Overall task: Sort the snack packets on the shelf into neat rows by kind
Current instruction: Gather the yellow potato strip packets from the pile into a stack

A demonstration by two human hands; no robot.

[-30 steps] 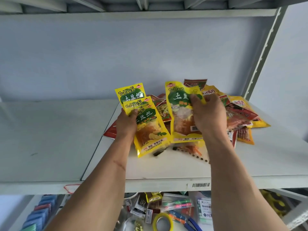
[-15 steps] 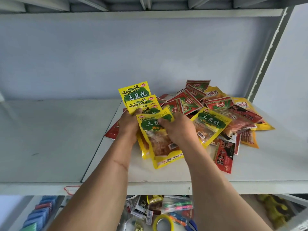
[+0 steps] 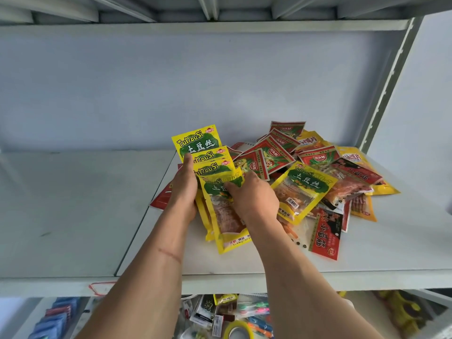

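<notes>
Your left hand grips a fanned stack of yellow packets above the white shelf. Your right hand pinches the front yellow packet against it. The mixed pile lies just right.

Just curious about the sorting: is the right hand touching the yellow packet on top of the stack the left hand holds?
Touching. The head view shows the right hand pressing fingertips onto the front yellow packet, stacked in the left hand.
</notes>
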